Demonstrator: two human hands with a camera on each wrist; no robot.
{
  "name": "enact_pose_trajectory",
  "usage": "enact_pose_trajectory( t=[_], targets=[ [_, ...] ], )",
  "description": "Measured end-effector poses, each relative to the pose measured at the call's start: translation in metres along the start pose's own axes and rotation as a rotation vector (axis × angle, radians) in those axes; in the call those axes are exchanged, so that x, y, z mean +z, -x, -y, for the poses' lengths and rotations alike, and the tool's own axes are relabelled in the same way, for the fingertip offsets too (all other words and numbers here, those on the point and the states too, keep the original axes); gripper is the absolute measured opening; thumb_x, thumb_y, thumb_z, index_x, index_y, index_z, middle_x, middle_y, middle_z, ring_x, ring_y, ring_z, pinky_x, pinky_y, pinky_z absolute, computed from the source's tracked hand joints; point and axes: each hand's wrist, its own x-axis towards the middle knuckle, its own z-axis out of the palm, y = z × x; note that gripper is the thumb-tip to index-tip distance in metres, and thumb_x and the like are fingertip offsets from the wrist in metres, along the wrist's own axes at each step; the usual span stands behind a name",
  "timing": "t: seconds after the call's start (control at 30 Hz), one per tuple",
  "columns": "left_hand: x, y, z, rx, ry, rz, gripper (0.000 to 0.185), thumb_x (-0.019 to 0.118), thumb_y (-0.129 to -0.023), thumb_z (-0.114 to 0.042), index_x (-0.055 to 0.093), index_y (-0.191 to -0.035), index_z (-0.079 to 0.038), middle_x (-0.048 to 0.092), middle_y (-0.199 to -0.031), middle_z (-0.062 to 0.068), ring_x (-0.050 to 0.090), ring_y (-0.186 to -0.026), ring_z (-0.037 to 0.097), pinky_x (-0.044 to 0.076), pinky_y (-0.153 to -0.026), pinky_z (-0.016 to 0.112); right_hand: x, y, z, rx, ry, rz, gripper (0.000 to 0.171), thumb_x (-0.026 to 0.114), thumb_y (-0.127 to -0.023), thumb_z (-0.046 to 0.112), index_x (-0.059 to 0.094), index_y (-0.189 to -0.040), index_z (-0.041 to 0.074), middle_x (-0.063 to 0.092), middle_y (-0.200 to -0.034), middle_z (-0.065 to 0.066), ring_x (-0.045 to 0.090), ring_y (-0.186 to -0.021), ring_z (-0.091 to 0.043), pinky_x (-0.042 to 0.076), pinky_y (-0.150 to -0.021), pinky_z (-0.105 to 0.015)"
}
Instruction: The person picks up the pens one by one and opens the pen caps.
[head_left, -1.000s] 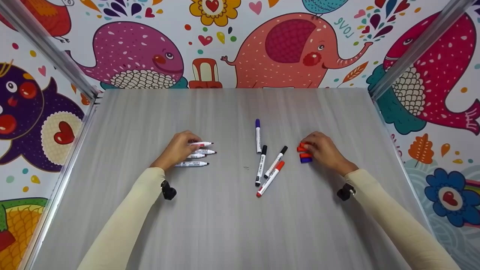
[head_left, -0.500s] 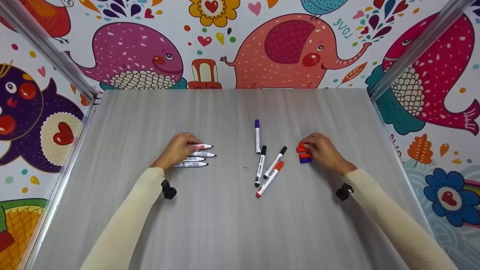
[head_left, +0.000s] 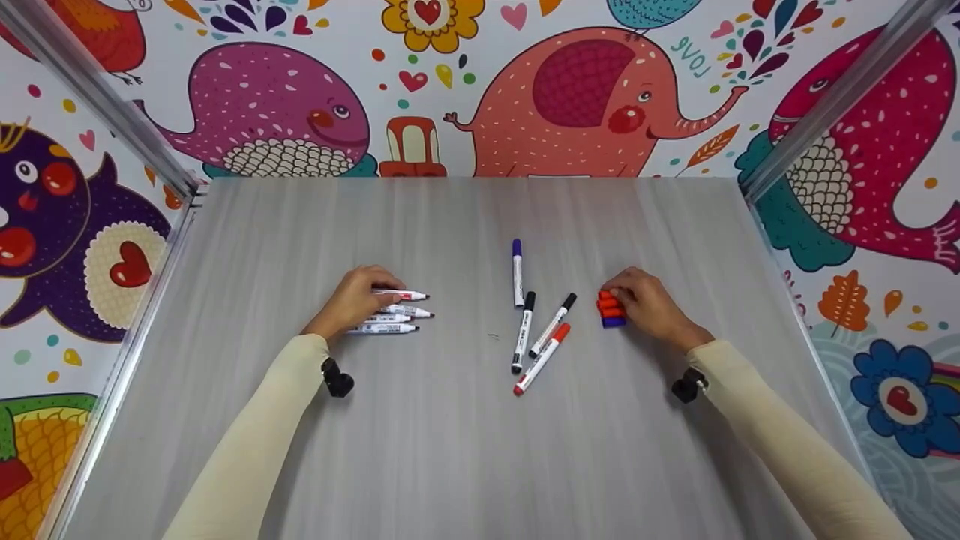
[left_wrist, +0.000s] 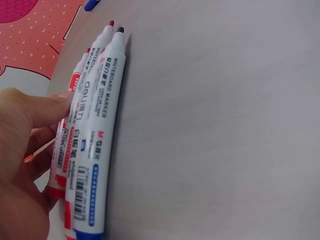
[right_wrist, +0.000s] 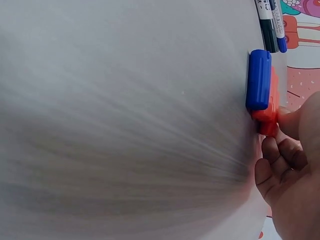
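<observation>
By the look of it, the work stood about halfway. Nearer the left edge of the surface [head_left: 450, 450], four uncapped markers [head_left: 382, 328] lay side by side, tips towards the right edge; the left hand [head_left: 356, 300] pinched the one nearest the far edge between thumb and fingers. Nearer the right edge ran a row of what had come off — a blue cap [head_left: 613, 322] at its near end, then red caps [head_left: 611, 309], their exact number hard to tell behind the right hand [head_left: 651, 304], whose thumb and fingertips pinched the red at the far end. What was left, I'd judge, lay between the hands: a blue-capped marker [head_left: 517, 277] closest to the far edge, two black-capped markers [head_left: 524, 334] and a red-capped marker [head_left: 541, 360] — all with their caps on.
</observation>
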Motion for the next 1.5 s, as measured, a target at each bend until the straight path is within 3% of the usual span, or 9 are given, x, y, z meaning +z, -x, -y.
enact_pose_trajectory(
  t=[0.17, 0.47, 0.8, 1.07, 1.37, 1.5],
  targets=[
    [0.000, 0.000, -0.002, -0.003, -0.012, 0.001, 0.017, 0.077, -0.100, 0.000, 0.084, -0.116, -0.001, 0.076, -0.119, 0.014, 0.062, -0.118, 0.035, 0.047, -0.108, 0.053, 0.000, 0.000, 0.001, 0.028, -0.010, 0.001, 0.023, 0.059, -0.106, -0.013, 0.079, -0.115, -0.007, 0.072, -0.110, -0.019, 0.067, -0.103, -0.033, 0.055, -0.091, -0.035],
    [0.004, 0.004, -0.003, 0.042, -0.040, -0.065, 0.028, 0.078, -0.101, -0.004, 0.078, -0.129, 0.002, 0.072, -0.129, 0.016, 0.061, -0.126, 0.036, 0.049, -0.112, 0.053, -0.005, -0.001, 0.001, 0.019, 0.002, -0.017, 0.024, 0.058, -0.106, -0.012, 0.078, -0.118, -0.009, 0.073, -0.112, -0.021, 0.067, -0.107, -0.036, 0.054, -0.096, -0.050],
    [0.004, 0.007, -0.010, 0.039, -0.067, -0.099, 0.039, 0.076, -0.104, -0.009, 0.070, -0.140, 0.004, 0.069, -0.135, 0.020, 0.059, -0.128, 0.036, 0.049, -0.113, 0.054, -0.009, -0.001, 0.003, 0.018, -0.007, -0.019, 0.023, 0.059, -0.108, -0.009, 0.078, -0.121, -0.008, 0.073, -0.115, -0.020, 0.065, -0.107, -0.034, 0.053, -0.097, -0.042],
    [0.009, 0.005, -0.013, 0.071, -0.091, -0.107, 0.037, 0.077, -0.104, -0.011, 0.071, -0.137, 0.006, 0.069, -0.134, 0.021, 0.057, -0.126, 0.036, 0.049, -0.110, 0.055, -0.007, -0.005, 0.009, 0.013, -0.019, -0.009, 0.022, 0.060, -0.108, -0.006, 0.077, -0.122, -0.009, 0.071, -0.118, -0.023, 0.065, -0.112, -0.038, 0.052, -0.101, -0.055],
    [0.020, -0.001, -0.024, 0.076, -0.089, -0.085, 0.035, 0.077, -0.104, -0.011, 0.072, -0.137, 0.002, 0.065, -0.135, 0.017, 0.059, -0.131, 0.034, 0.052, -0.112, 0.051, -0.003, -0.012, 0.014, 0.033, -0.025, 0.023, 0.022, 0.062, -0.110, -0.001, 0.077, -0.125, -0.007, 0.070, -0.120, -0.021, 0.063, -0.111, -0.037, 0.054, -0.102, -0.056],
    [0.027, -0.004, -0.029, 0.116, -0.097, -0.087, 0.035, 0.078, -0.103, -0.009, 0.073, -0.136, 0.003, 0.066, -0.136, 0.018, 0.059, -0.132, 0.035, 0.053, -0.111, 0.051, -0.001, -0.016, 0.018, 0.035, -0.029, 0.033, 0.022, 0.063, -0.110, 0.001, 0.077, -0.125, -0.007, 0.070, -0.121, -0.021, 0.063, -0.113, -0.037, 0.053, -0.104, -0.057]
  ],
)
